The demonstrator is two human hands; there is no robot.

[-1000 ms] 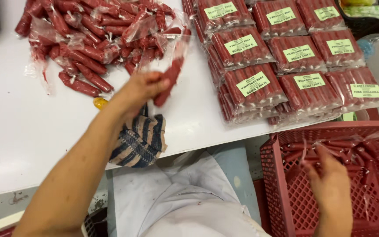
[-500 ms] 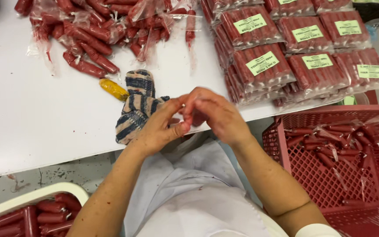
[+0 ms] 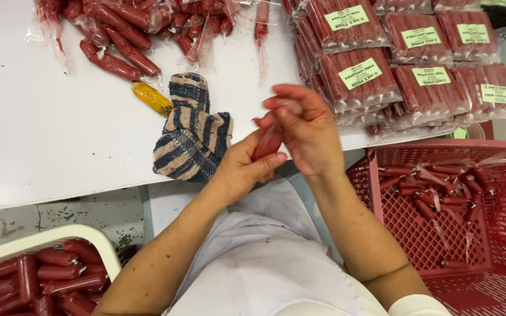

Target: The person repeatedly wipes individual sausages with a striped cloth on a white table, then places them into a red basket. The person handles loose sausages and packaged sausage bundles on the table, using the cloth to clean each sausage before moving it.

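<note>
Just right of the blue-and-tan striped cloth (image 3: 191, 137) at the white table's (image 3: 42, 146) edge, the left hand (image 3: 242, 167) is gripping a red plastic-wrapped sausage (image 3: 267, 143) upright, so the right hand (image 3: 306, 131) is pinching its top wrapper.

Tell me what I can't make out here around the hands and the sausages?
Head view, the only one:
- The sausage held between the left hand and right hand: mostly covered by the fingers.
- Right fingertips: motion-blurred, so their grip is unclear.
- White tub of sausages: cut off by the bottom-left edge.
- Red crate: cut off at right.
- Pile of loose sausages: cut off by the top edge.
</note>
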